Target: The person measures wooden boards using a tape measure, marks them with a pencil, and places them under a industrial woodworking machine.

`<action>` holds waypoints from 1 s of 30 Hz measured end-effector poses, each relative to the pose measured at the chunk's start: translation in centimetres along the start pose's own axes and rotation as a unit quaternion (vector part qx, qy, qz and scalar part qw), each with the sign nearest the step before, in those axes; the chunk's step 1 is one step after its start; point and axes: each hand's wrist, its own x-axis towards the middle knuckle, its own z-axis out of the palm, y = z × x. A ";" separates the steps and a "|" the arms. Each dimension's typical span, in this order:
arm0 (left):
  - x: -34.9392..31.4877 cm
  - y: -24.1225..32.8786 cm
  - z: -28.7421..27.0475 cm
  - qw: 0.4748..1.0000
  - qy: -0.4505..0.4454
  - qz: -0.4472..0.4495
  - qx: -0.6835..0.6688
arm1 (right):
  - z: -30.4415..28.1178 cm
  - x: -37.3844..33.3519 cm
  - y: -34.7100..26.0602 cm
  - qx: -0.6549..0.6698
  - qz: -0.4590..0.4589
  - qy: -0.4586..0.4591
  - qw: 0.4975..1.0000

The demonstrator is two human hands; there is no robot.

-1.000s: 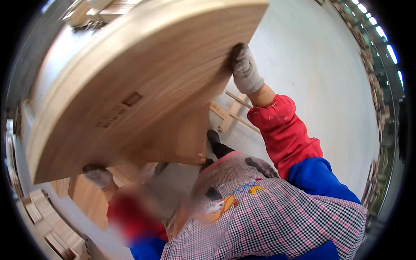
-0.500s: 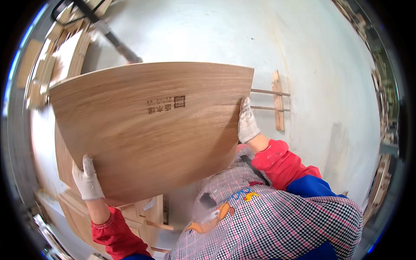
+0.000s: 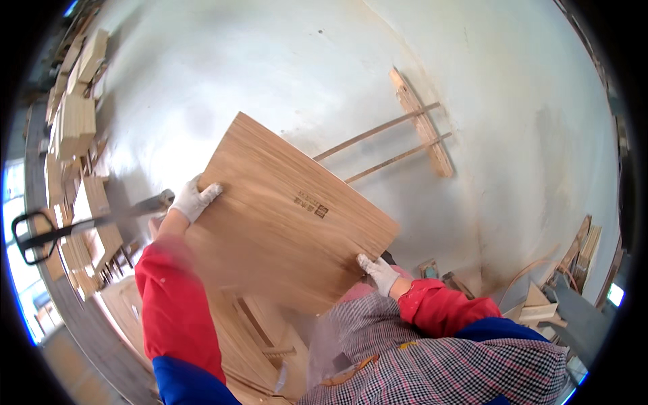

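Note:
Between my two gloved hands I carry a flat wooden panel (image 3: pixel 290 216) with brown grain and a small dark printed mark. It hangs in the air in front of me, tilted, its far corner pointing up and left. My left hand (image 3: pixel 194 200), in a white glove, grips the panel's left edge with the thumb on top. At the near right edge my right hand (image 3: pixel 380 273) holds it the same way, close to my checked apron (image 3: pixel 445 358). The fingers under the panel are hidden.
Two thin strips run to a wooden batten (image 3: pixel 422 121) on the pale floor (image 3: pixel 270 54). Stacked boards (image 3: pixel 75 126) line the left side. A dark metal handle bar (image 3: pixel 101 221) juts in near my left hand. Wooden frames and panels (image 3: pixel 229 337) lie below left; scrap wood (image 3: pixel 536 307) sits at right.
The panel has turned clockwise. My left hand has moved up and forward with its edge, while my right hand has come lower, nearer my body. My view has turned as well.

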 end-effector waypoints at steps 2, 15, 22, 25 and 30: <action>3.6 -1.9 0.5 0.999 -0.042 -0.001 0.012 | 1.8 1.1 1.3 0.124 0.068 0.011 0.990; 28.7 -12.9 11.3 0.978 -0.168 -0.068 0.102 | 1.8 19.1 10.3 0.285 0.089 0.160 0.941; 32.9 -13.1 15.6 0.972 -0.176 -0.115 0.107 | -0.2 23.4 11.4 0.266 0.120 0.177 0.940; 34.4 -13.7 16.2 0.971 -0.175 -0.110 0.121 | -0.5 24.1 11.6 0.283 0.127 0.168 0.936; 36.0 -14.6 17.7 0.973 -0.158 -0.081 0.146 | -1.0 25.9 11.1 0.270 0.139 0.201 0.931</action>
